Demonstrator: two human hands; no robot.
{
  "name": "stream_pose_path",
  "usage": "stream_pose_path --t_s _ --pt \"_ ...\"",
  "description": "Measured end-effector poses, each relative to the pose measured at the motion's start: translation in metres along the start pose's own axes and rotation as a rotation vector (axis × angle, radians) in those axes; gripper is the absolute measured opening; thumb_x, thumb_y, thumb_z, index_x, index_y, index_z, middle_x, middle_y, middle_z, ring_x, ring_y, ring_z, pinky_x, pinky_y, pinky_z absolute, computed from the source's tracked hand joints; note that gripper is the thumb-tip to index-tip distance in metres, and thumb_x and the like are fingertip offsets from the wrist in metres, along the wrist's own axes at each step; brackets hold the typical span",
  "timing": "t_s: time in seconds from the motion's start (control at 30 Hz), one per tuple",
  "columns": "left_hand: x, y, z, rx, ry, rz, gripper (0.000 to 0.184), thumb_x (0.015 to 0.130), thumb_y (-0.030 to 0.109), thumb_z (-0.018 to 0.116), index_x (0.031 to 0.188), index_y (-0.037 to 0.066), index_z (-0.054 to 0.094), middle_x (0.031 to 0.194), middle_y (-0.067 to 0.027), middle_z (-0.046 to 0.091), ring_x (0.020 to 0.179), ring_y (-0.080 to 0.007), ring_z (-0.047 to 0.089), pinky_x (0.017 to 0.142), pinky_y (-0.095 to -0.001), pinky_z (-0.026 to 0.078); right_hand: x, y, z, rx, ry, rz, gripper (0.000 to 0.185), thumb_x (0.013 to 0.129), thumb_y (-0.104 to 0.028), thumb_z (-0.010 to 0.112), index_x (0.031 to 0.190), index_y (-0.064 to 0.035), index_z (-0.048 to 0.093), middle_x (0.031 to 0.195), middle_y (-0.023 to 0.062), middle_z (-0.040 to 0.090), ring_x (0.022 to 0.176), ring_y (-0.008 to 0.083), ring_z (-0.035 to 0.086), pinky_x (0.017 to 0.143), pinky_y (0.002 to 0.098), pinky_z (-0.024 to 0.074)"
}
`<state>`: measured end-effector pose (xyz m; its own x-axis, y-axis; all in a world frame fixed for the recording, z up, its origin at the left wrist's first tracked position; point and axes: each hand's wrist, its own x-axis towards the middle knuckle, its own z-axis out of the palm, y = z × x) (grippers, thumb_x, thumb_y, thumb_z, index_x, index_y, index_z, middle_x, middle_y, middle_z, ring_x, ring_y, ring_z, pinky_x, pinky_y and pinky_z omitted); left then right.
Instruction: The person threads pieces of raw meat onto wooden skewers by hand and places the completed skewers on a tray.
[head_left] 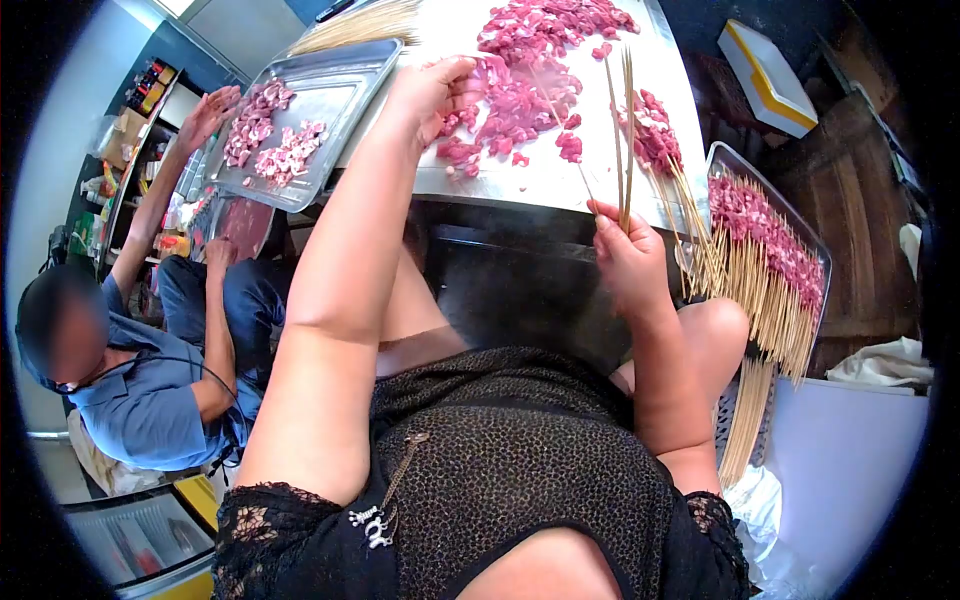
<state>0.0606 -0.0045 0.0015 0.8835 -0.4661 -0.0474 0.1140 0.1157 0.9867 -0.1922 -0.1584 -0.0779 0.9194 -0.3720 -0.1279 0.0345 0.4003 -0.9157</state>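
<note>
Over the white table (540, 185) the left hand (432, 92) reached, fingers curled at glossy pink meat (528, 90); by the table's edge, the right hand (630, 255) pinched slender skewers (627, 150).

L arm (355, 230) outstretched fwd, L grip (440, 98) part-curled; R arm (668, 360) bent, R grip (626, 250) pinched closed

Comprises raw meat pieces (530, 110), red to pink, cut small, heaped loosely on the white counter (550, 190). Includes bare skewers (618, 140), slender and tan, gripped near the lower ends in the right hand (628, 255). Also includes loaded skewers (765, 240), packed side by side in the right tray (718, 152), with bare shafts projecting over the near rim.
</note>
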Motion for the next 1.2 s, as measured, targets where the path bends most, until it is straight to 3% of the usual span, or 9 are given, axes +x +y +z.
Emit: stream_pose_path --t_s 0.17,0.27,0.37,0.43,0.5,0.63,0.83,0.93,1.2 --pt "-0.024 -0.009 0.005 -0.081 0.013 -0.068 0.014 0.086 0.01 0.057 0.095 0.0 0.06 0.08 -0.0087 0.065 0.06 -0.017 0.062 0.055 -0.0255 0.053 -0.001 0.001 0.005 -0.021 -0.018 0.033 0.024 0.089 -0.006 0.053 0.11 0.0038 0.057 0.065 -0.0057 0.046 0.053 0.0025 0.038 0.047 0.0153 0.0283" --pt "-0.028 -0.016 0.002 0.976 -0.023 0.034 0.019 0.085 0.012 0.057 0.102 0.007 0.063 0.072 -0.0082 0.065 0.063 -0.0182 0.063 0.056 -0.0268 0.05 -0.001 0.004 0.006 -0.021 -0.003 0.057 0.024 0.089 -0.006 0.053 0.11 0.004 0.057 0.065 -0.0056 0.046 0.054 0.0026 0.038 0.047 0.0157 0.028" --pt "-0.023 -0.024 -0.007 1.261 -0.002 0.284 0.021 0.083 0.008 0.055 0.1 0.01 0.066 0.071 -0.0086 0.065 0.066 -0.0226 0.063 0.065 -0.0313 0.05 0.002 0.009 0.004 -0.025 0.016 0.017 0.024 0.09 -0.009 0.051 0.112 0.0011 0.058 0.06 -0.0052 0.044 0.046 0.0023 0.033 0.042 0.0171 0.0246" --pt "-0.024 -0.016 -0.006 1.238 -0.008 0.21 0.025 0.078 0.002 0.053 0.096 0.01 0.068 0.08 -0.0111 0.065 0.076 -0.0276 0.062 0.073 -0.0333 0.049 0.001 0.008 0.002 -0.019 0.007 -0.015 0.024 0.09 -0.009 0.052 0.111 0.0016 0.058 0.06 -0.0051 0.044 0.046 0.0024 0.033 0.042 0.0173 0.0247" --pt "-0.023 -0.015 -0.009 1.28 -0.005 0.552 0.031 0.074 -0.002 0.051 0.097 0.011 0.068 0.094 -0.0131 0.064 0.087 -0.0282 0.061 0.076 -0.0335 0.048 0.002 0.008 0.0 -0.062 0.017 -0.039 0.025 0.091 -0.009 0.052 0.112 0.0018 0.058 0.06 -0.0049 0.044 0.046 0.0025 0.033 0.042 0.0173 0.025" --pt "-0.022 -0.02 0.0 1.261 -0.249 0.75 0.033 0.07 -0.002 0.054 0.098 0.011 0.067 0.101 -0.0135 0.062 0.093 -0.0299 0.059 0.082 -0.0337 0.047 0.004 0.01 -0.002 -0.049 0.006 -0.042 0.026 0.091 -0.01 0.052 0.114 0.0019 0.057 0.06 -0.0047 0.044 0.047 0.0023 0.034 0.042 0.0169 0.0254" --pt "-0.025 -0.01 0.006 1.401 -0.121 0.745 0.013 0.07 0.003 0.063 0.083 0.007 0.064 0.09 -0.0092 0.065 0.078 -0.025 0.062 0.069 -0.0343 0.05 0.002 0.004 0.001 -0.065 -0.004 -0.031 0.025 0.09 -0.008 0.052 0.113 0.003 0.057 0.062 -0.0053 0.044 0.05 0.0026 0.035 0.045 0.0167 0.0261" --pt "-0.03 0.004 0.006 0.739 -0.06 0.249 0.006 0.078 0.001 0.065 0.082 0.004 0.063 0.07 -0.0036 0.063 0.056 -0.0064 0.056 0.049 -0.0206 0.045 0.0 0.005 0.0 -0.029 -0.005 -0.01 0.024 0.09 -0.006 0.052 0.111 0.0045 0.057 0.064 -0.0058 0.043 0.054 0.0029 0.036 0.048 0.0167 0.0268" --pt "-0.028 0.006 0.003 0.659 -0.021 0.116 0.012 0.079 0.013 0.07 0.081 0.004 0.063 0.065 -0.002 0.06 0.053 -0.0056 0.054 0.046 -0.0182 0.041 0.002 0.008 0.0 -0.07 0.008 -0.046 0.024 0.091 -0.009 0.051 0.112 0.001 0.058 0.06 -0.0054 0.044 0.048 0.002 0.035 0.042 0.0167 0.0266"
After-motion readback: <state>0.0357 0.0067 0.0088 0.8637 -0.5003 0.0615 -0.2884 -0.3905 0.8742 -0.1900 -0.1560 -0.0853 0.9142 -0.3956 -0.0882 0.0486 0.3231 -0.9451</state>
